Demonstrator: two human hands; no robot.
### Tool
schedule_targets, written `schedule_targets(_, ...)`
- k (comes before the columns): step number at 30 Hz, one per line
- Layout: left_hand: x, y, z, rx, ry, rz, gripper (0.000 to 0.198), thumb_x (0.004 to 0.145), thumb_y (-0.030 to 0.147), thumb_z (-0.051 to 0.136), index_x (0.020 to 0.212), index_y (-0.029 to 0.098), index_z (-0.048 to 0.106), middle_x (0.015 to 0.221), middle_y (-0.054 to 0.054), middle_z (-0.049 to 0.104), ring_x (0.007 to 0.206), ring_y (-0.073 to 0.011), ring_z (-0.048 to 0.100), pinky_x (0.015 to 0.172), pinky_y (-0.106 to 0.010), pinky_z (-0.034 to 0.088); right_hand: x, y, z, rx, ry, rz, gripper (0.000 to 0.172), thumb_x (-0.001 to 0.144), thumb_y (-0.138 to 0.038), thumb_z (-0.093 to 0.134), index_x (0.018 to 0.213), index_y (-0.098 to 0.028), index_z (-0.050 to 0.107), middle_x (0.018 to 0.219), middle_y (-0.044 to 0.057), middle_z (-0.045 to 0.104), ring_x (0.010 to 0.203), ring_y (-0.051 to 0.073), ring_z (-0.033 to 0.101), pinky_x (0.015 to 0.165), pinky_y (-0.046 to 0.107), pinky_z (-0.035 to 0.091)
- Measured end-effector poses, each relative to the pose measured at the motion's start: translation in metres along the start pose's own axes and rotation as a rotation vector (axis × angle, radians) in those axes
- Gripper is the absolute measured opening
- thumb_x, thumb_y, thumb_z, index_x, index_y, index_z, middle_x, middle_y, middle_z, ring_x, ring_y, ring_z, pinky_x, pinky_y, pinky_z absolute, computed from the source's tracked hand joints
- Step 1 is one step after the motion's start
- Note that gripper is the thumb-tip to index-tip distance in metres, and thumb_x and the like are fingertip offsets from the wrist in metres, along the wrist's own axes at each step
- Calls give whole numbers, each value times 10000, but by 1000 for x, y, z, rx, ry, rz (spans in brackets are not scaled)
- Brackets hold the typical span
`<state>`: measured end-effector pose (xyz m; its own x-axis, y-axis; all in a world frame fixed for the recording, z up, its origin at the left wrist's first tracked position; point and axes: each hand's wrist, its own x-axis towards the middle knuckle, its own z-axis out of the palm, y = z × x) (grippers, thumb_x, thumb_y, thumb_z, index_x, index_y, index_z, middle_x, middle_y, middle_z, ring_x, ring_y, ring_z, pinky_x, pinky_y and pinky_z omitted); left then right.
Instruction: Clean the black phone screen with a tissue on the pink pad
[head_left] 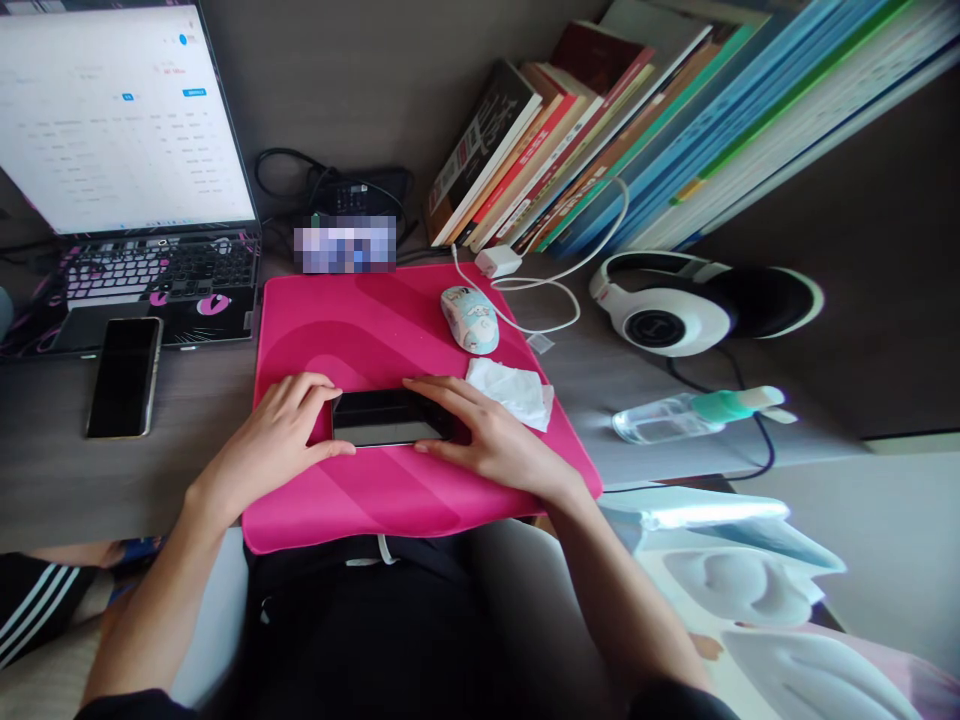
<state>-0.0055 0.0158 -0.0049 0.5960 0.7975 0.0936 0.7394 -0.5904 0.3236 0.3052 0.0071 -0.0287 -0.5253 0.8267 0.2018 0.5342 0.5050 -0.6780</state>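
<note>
A black smartphone [382,418] lies sideways on the pink desk mat [330,320], its screen dark and facing up. My left hand [289,430] grips its left end, fingertips at the far corner and thumb along the near edge. At the other end, my right hand [484,430] holds the phone the same way and covers part of it. Just beyond my right fingers is a crumpled white tissue [510,390]. A patterned light-blue mouse [470,320] sits farther back on the mat.
To the left stand an open laptop [157,290] and a second phone [124,378]. Leaning books [517,160] line the back. On the right are white headphones [675,300], a clear spray bottle [660,418] and a white charger [499,262] with its cable. Another person's striped clothing [41,600] shows lower left.
</note>
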Motion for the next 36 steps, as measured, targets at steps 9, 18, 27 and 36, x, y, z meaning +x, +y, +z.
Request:
schedule_targets(9,0,3,0,-13,22,0,536,995,573,660,1394,236,538,1421,-124,575,1348,-334,564,1157,-542,465,-1,3,1,4,3,4,670,993,-357,709,1612,-372,454,1562,81,591,1434,316,578,1214,561,484)
schedule_targets(18,1,4,1,15,22,10,533,994,570,663,1380,228,530,1414,-134,571,1340,-336,566,1152,-535,467,-1,4,1,0,6,3,674,988,-376,725,1607,-364,460,1570,81,587,1440,314,572,1219,559,477)
schedule_targets(27,1,2,2,-3,17,0,542,993,582,658,1399,245,535,1414,-130,576,1343,-344,568,1150,-545,465,-1,4,1,-3,13,7,684,982,-375,722,1612,-382,454,1551,76,606,1419,329,592,1202,582,493)
schedule_targets(36,2,2,1,12,1,3,547,1002,583,643,1401,230,517,1418,-132,567,1344,-336,562,1148,-531,462,-1,5,1,14,14,14,672,980,-400,733,1598,-364,473,1548,72,613,1422,320,592,1213,564,484)
